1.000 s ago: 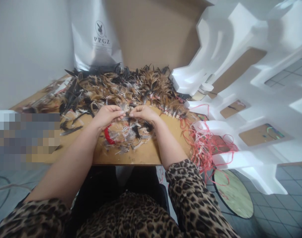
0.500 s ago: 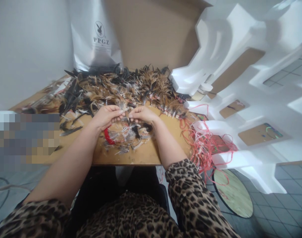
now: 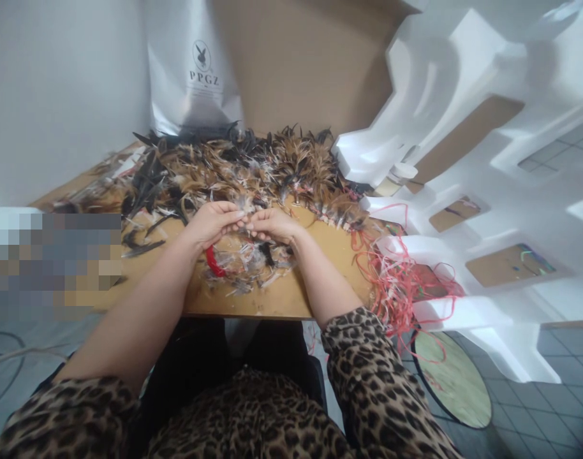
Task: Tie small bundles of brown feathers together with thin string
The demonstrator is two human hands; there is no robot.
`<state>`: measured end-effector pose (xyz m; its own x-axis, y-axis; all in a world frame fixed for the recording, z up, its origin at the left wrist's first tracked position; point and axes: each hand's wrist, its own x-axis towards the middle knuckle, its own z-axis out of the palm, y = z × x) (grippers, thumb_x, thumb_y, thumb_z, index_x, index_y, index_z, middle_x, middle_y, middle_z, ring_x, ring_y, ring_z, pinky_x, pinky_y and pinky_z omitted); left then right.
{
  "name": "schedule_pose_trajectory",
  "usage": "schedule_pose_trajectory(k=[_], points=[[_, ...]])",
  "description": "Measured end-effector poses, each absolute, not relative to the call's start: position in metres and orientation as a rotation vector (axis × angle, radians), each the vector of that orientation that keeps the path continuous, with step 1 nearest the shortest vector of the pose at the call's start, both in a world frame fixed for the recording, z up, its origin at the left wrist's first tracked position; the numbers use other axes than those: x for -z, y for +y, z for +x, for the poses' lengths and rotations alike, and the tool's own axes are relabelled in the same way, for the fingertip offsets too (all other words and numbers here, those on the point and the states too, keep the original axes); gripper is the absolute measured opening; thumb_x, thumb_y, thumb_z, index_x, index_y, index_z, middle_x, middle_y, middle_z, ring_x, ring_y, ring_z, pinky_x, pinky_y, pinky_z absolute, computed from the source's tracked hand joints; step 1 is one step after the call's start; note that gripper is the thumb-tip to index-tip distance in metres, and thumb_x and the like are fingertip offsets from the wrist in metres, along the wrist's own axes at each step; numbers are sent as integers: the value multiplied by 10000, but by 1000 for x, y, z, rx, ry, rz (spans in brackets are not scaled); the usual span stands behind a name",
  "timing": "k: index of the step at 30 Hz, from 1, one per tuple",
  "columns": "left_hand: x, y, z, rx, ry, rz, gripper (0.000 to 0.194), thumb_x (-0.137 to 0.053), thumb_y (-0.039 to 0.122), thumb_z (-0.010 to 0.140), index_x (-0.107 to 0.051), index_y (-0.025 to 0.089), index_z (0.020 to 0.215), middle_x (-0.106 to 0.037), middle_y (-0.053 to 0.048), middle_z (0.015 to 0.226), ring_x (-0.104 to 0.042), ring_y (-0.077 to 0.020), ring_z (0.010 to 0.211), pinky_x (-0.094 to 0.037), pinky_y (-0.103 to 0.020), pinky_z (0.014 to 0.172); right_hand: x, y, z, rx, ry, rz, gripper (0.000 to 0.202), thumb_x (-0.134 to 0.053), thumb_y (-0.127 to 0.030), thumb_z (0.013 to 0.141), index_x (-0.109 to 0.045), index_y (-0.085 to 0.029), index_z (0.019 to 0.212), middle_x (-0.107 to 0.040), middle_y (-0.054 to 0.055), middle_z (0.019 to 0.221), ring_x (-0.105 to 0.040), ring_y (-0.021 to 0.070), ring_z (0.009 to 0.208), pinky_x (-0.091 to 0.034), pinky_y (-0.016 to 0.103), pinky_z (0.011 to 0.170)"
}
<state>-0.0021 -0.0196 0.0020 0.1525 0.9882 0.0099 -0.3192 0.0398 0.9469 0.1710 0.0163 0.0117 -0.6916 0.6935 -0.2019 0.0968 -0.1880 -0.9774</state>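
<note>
My left hand pinches a small tuft of light feathers between thumb and fingers, above the table. Right beside it, my right hand is closed at the base of the same tuft, its fingertips nearly touching those of my left hand. Below both hands lies a loose pile of feather scraps and clear bits, with a red band at its left side. Behind them spreads a large heap of brown and black feathers.
Red strings tangle at the table's right edge, beside white foam pieces. A silver bag stands at the back. A round green-topped object is low at the right. The left edge is blurred out.
The view has shifted slightly, so the scene sits a little further right. My right hand has closed in on my left hand, and the gap between their fingertips is smaller.
</note>
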Motion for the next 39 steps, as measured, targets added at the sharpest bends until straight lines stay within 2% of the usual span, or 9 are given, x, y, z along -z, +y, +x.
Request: schedule_pose_trajectory(k=[4,11,18,28,39], points=[[-3,-19,-1,-1249,895,995,141,-741,172,597,-654,89,671,-657,-57,630,-587,-63,522,-468,-139,539,-8,17,169,-1923,-1654,-895,298,-741,-329,588,-558,-111,679,-588,-37,508,-457,21,368,-306,116,328],[0,-15,-4,-1340,927,824,121,-709,140,639,-638,94,725,-693,-93,796,-649,-106,638,-490,-147,531,-13,22,170,-1772,-1316,-930,351,-762,-344,547,-501,-142,667,-575,-50,556,-456,23,411,-282,128,345],[2,-14,-2,-1219,947,772,139,-707,138,649,-639,86,759,-695,-99,747,-648,-120,565,-473,-140,437,-16,17,160,-1688,-1250,-880,390,-765,-369,524,-457,-152,623,-473,-80,510,-372,13,417,-226,140,372],[1,-16,1,-1178,944,785,143,-697,127,659,-656,83,788,-696,-101,731,-645,-117,549,-482,-139,444,-5,19,150,-1594,-1291,-898,363,-729,-409,567,-464,-167,623,-384,-94,437,-301,23,397,-189,160,388],[0,-15,4,-1194,959,792,121,-701,92,640,-661,64,751,-678,-98,676,-616,-84,519,-477,-122,474,-2,17,141,-1488,-1325,-943,309,-692,-400,611,-485,-171,629,-394,-88,425,-285,31,387,-194,175,383]])
